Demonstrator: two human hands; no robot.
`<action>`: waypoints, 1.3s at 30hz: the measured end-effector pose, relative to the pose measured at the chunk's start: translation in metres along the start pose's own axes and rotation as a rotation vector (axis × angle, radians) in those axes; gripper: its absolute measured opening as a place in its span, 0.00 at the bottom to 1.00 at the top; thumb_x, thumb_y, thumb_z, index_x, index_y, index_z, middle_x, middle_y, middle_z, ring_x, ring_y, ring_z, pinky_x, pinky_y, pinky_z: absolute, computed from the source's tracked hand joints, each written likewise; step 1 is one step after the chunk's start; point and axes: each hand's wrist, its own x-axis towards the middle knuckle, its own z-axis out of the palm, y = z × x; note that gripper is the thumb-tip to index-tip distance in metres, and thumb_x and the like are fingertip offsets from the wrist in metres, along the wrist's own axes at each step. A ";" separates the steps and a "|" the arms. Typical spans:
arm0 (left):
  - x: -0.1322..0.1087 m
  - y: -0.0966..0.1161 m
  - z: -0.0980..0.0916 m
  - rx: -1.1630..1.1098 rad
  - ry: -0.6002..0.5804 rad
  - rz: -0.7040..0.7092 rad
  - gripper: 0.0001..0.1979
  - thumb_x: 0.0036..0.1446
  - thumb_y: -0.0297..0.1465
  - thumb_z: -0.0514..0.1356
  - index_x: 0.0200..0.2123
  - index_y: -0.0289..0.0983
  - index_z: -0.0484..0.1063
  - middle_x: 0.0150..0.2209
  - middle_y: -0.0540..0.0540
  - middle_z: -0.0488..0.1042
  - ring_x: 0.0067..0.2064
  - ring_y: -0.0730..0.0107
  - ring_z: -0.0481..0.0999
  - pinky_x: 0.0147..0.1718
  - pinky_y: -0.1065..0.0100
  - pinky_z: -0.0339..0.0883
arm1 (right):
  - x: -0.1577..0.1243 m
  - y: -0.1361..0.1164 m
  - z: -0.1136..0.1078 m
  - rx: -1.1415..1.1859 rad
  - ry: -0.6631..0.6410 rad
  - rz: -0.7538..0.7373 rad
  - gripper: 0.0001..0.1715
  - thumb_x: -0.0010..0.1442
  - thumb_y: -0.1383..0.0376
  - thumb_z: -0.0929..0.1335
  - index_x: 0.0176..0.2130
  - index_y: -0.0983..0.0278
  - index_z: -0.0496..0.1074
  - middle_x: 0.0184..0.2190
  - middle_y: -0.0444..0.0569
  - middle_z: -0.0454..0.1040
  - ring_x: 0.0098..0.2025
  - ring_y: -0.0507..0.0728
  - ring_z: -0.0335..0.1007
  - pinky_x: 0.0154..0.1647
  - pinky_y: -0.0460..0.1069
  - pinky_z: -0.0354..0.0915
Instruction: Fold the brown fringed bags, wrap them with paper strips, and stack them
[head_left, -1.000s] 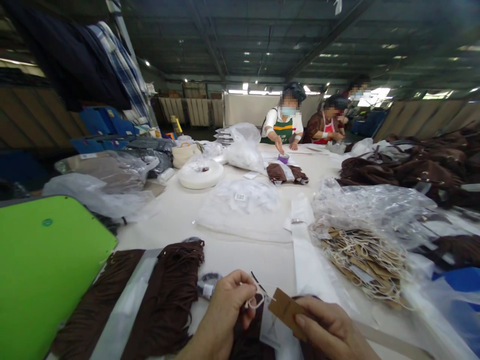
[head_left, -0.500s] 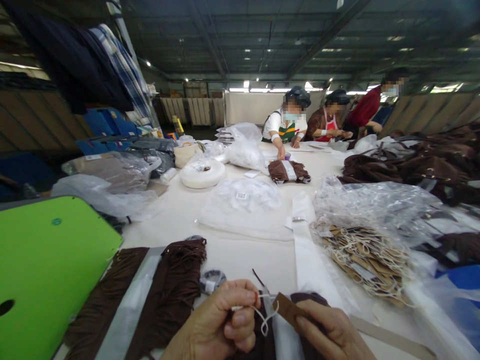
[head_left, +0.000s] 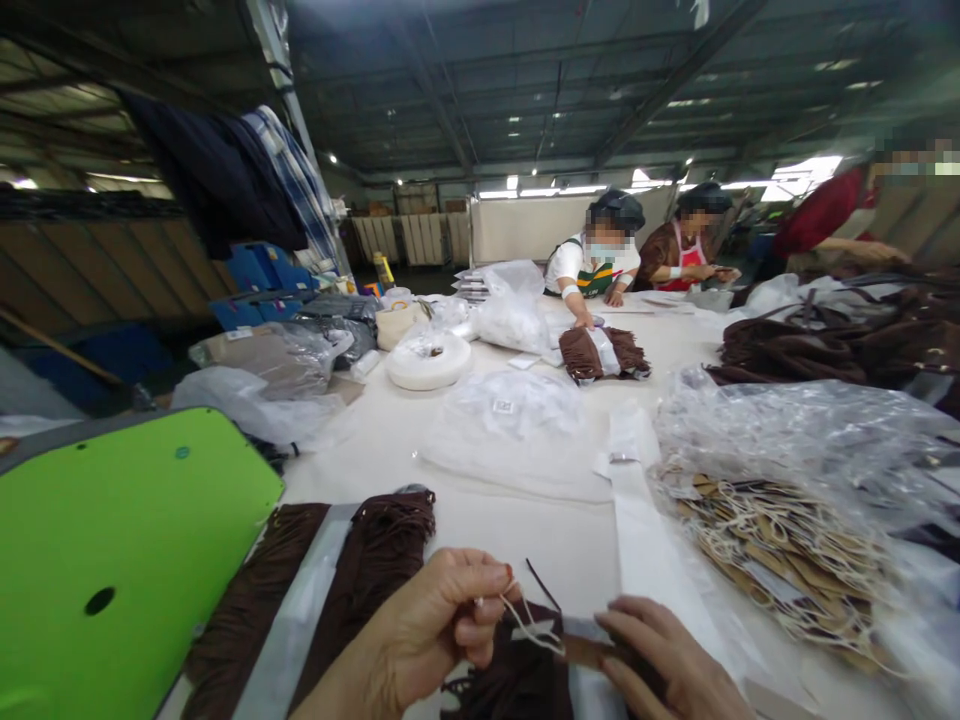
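Observation:
My left hand [head_left: 442, 625] pinches a thin white string [head_left: 534, 622] between thumb and fingers. The string runs to a brown cardboard tag [head_left: 585, 650], which my right hand [head_left: 664, 655] holds by its right end. Beneath both hands lies a dark brown fringed item [head_left: 517, 670] wrapped with a pale band; my hands partly cover it. A thin dark strip [head_left: 541, 584] sticks up beside the string. To the left of my left hand rests another brown fringed bundle [head_left: 367, 560] with a similar band.
A green board [head_left: 142, 540] stands at the left. Tags with strings [head_left: 787, 560] lie in clear plastic at the right. Further back are a white roll [head_left: 429, 362], plastic bags [head_left: 510, 400] and brown goods [head_left: 840, 330]. Across the table, a person [head_left: 592, 260] touches a fringed bundle [head_left: 604, 354]; others work nearby.
The view has shifted, so the scene sits further right and slightly lower. My right hand and the tag have lowered, and the tag now lies flatter over the brown item.

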 end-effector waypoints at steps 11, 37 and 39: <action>-0.014 0.020 0.007 0.356 -0.010 0.103 0.11 0.36 0.29 0.65 0.27 0.31 0.72 0.18 0.51 0.68 0.19 0.81 0.60 0.17 0.76 0.50 | 0.048 -0.078 0.032 0.893 -0.425 -0.068 0.31 0.54 0.52 0.67 0.54 0.60 0.62 0.33 0.46 0.70 0.30 0.51 0.67 0.29 0.44 0.64; 0.020 -0.072 -0.059 1.045 0.605 0.273 0.08 0.50 0.28 0.55 0.21 0.37 0.69 0.21 0.48 0.69 0.25 0.69 0.67 0.26 0.70 0.49 | 0.109 -0.035 0.037 -0.121 -0.231 -0.195 0.13 0.59 0.61 0.63 0.36 0.58 0.76 0.33 0.45 0.79 0.34 0.55 0.75 0.36 0.47 0.66; 0.021 -0.083 -0.058 1.090 0.627 0.211 0.12 0.53 0.31 0.53 0.20 0.37 0.70 0.22 0.46 0.71 0.26 0.67 0.68 0.26 0.69 0.46 | 0.110 -0.035 0.042 -0.213 -0.303 -0.215 0.13 0.60 0.63 0.62 0.37 0.58 0.76 0.32 0.45 0.78 0.33 0.55 0.74 0.34 0.47 0.65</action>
